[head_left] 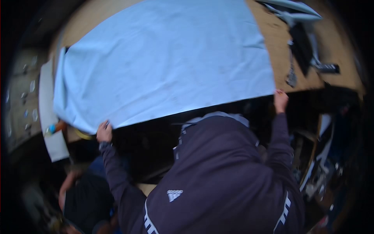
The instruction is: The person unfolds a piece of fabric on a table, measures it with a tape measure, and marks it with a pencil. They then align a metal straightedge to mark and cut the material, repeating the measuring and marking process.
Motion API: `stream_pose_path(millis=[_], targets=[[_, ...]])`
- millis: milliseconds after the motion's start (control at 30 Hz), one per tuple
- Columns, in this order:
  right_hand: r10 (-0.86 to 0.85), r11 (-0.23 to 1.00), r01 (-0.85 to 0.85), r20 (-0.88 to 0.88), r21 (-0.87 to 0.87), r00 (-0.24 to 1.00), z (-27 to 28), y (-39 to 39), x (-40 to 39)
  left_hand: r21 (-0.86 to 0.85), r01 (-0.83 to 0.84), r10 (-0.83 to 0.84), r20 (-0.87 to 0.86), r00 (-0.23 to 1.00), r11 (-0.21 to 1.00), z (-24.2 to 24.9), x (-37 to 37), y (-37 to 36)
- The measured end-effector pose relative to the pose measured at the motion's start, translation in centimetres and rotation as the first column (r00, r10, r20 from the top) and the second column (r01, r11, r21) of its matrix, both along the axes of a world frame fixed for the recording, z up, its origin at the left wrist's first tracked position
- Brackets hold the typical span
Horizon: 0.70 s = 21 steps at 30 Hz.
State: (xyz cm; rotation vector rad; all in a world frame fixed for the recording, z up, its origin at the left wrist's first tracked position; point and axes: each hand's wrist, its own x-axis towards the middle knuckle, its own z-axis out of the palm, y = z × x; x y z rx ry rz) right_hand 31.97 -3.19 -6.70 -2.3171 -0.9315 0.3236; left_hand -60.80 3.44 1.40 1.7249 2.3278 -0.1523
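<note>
A large light blue sheet of fabric or soft hide is spread over a brown tabletop, lightly wrinkled and with folds along its left side. My left hand pinches its near edge toward the left corner. At the near right corner, my right hand has closed fingers on the same sheet. Between my hands the near edge runs fairly straight, slanting up to the right, along the table's front.
Right of the sheet lie a small metal tool, a long dark piece and a black cylindrical object. Pale scraps sit behind them. At lower left is another person in dark clothing. A pale strip runs along the left.
</note>
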Motion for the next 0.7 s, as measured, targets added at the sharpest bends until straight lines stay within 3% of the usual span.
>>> stream_pose_path(millis=[33,100,167,200,300,333,367,500,533,567,600,633,667,700], targets=[[-0.023,0.995,0.022,-0.016,-0.095,1.0,-1.7,-0.4,2.5,0.016,0.008,-0.008,0.004,1.0,1.0,-0.6,-0.5,-0.1],[-0.128,0.982,0.097,-0.195,-0.163,0.972,0.2,0.1,1.8,0.022,-0.022,0.022,-0.02,1.0,1.0,-0.3,0.1,-0.1],[-0.088,0.973,0.037,-0.218,-0.229,0.972,-0.2,0.2,2.7,0.035,-0.062,0.061,0.022,0.998,0.997,0.1,0.6,0.1],[-0.044,0.944,-0.019,-0.182,-0.329,0.982,0.7,0.5,2.5,0.062,-0.066,0.066,0.002,0.998,0.996,-0.1,0.5,0.0],[0.102,0.926,-0.094,0.001,-0.365,0.995,1.7,1.1,1.7,0.07,-0.081,0.082,-0.007,0.997,0.994,0.0,0.8,-0.2],[0.051,0.921,-0.063,-0.041,-0.386,0.998,1.8,1.0,1.6,0.059,-0.091,0.091,0.005,0.996,0.994,0.1,0.9,-0.2],[0.105,0.957,-0.087,0.049,-0.277,0.993,-0.6,0.2,3.1,0.053,-0.056,0.059,-0.047,0.997,0.997,-0.4,0.5,-0.3],[0.09,0.946,-0.069,0.053,-0.316,0.994,2.7,0.5,0.0,-0.013,-0.005,0.004,-0.093,0.996,1.0,0.1,0.6,-0.3],[0.091,0.969,-0.064,0.106,-0.237,0.99,4.0,0.6,-1.7,-0.026,0.058,-0.058,0.013,0.998,0.998,-0.6,-1.0,-0.3],[0.048,0.987,-0.04,0.05,-0.156,0.998,3.6,0.0,-1.8,-0.002,0.105,-0.105,0.029,0.994,0.994,-0.1,0.0,-0.3],[0.046,0.996,-0.038,0.102,-0.079,0.994,3.1,0.2,-1.5,0.104,0.142,-0.145,0.026,0.989,0.984,-1.1,-0.1,-0.4],[-0.054,0.993,0.038,0.141,0.114,0.989,2.8,0.1,-1.6,-0.046,0.063,-0.057,0.138,0.989,0.997,-0.5,0.1,0.4],[-0.175,0.982,0.185,0.171,-0.04,0.97,2.1,-0.9,-0.6,0.052,-0.005,-0.014,0.365,0.931,0.999,-2.6,-1.5,0.4],[-0.293,0.946,0.308,0.133,-0.104,0.947,2.4,-1.8,-0.3,0.133,-0.009,-0.013,0.164,0.986,0.991,-3.1,-1.2,0.5]])
